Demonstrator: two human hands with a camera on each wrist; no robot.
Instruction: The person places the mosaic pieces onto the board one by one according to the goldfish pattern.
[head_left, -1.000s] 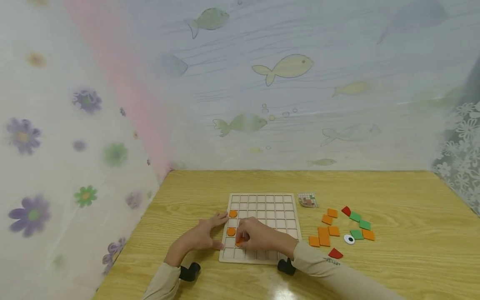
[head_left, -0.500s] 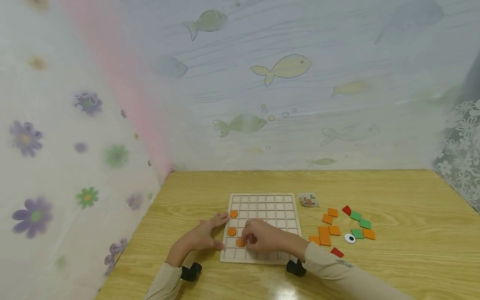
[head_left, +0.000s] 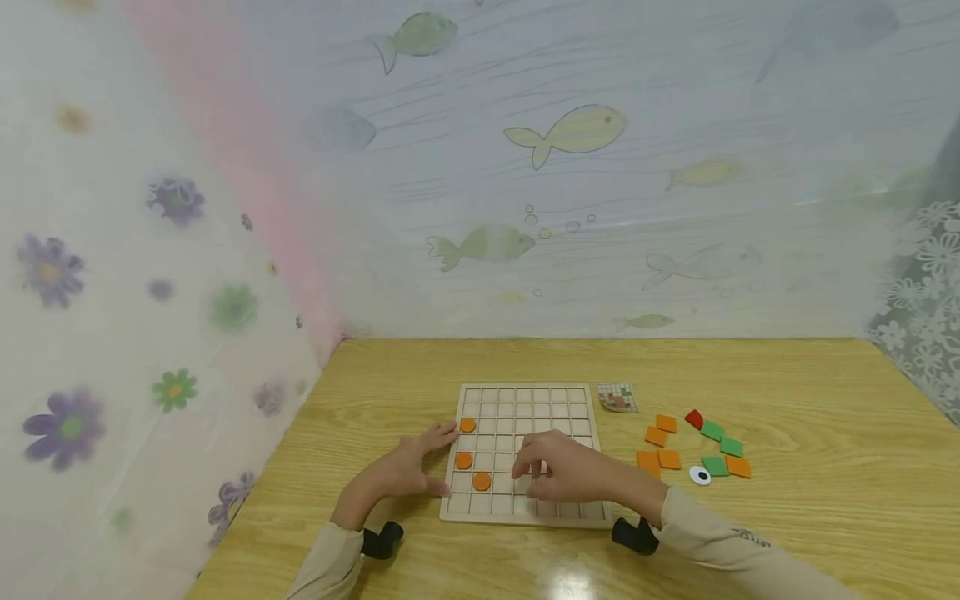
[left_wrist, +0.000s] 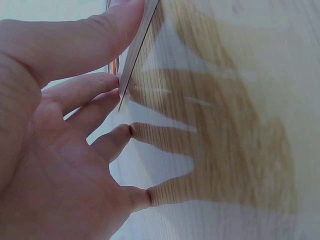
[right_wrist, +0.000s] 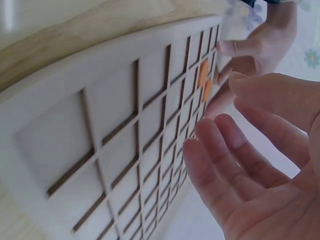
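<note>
A light wooden grid board (head_left: 525, 396) lies on the table with three orange round pieces in cells on its left side. The lowest orange disc (head_left: 482, 481) sits in the second column. My left hand (head_left: 405, 467) rests at the board's left edge; in the left wrist view its thumb (left_wrist: 95, 40) touches the board's rim and its fingertips reach the tabletop. Over the board's middle right hovers my right hand (head_left: 562, 468), which holds nothing. The right wrist view shows its loosely bent fingers (right_wrist: 212, 155) apart from the grid, hiding part of it.
Right of the board lie several orange square tiles (head_left: 666, 424), green tiles (head_left: 731, 447), a red wedge (head_left: 694, 419) and a white eye piece (head_left: 700, 476). A small pattern card (head_left: 617, 397) lies by the board's top right corner. Printed sheets stand behind and left.
My right hand has let go of the lowest orange disc and moved right across the board, so the disc now shows fully. My left hand has stayed at the left edge.
</note>
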